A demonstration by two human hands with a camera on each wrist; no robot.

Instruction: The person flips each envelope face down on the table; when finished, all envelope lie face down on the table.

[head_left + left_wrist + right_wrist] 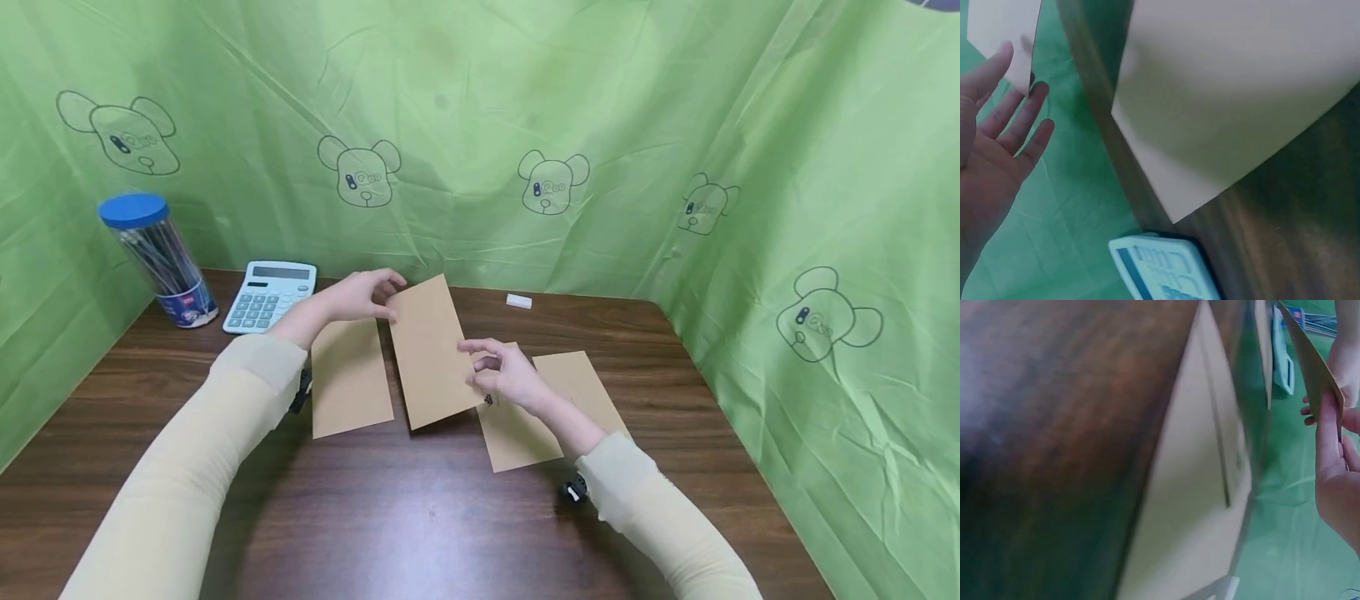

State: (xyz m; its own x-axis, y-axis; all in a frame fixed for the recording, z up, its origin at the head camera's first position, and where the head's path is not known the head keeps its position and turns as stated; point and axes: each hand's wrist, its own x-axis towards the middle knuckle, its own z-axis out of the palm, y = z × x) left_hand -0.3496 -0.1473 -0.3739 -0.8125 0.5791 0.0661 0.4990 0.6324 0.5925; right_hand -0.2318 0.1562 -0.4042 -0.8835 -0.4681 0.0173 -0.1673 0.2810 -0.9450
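A brown kraft paper card (431, 358) is held up at a tilt above the dark wood table, its upper edge leaning toward the back. My left hand (363, 293) pinches its upper left corner; the left wrist view shows that corner between thumb and fingers. Along the right edge, my right hand (513, 379) grips the card between thumb and fingers. A similar brown card (348, 383) lies on the table at the left, under my left forearm. To the right lie two more, a nearer card (525, 446) and a farther card (581, 383), both partly covered by my right arm.
At the back left stand a light blue calculator (270, 296) and a clear canister (161, 258) with a blue lid, full of thin dark sticks. A small white block (519, 301) lies near the back edge. Green curtain (465, 125) encloses the table (420, 533) behind and at both sides.
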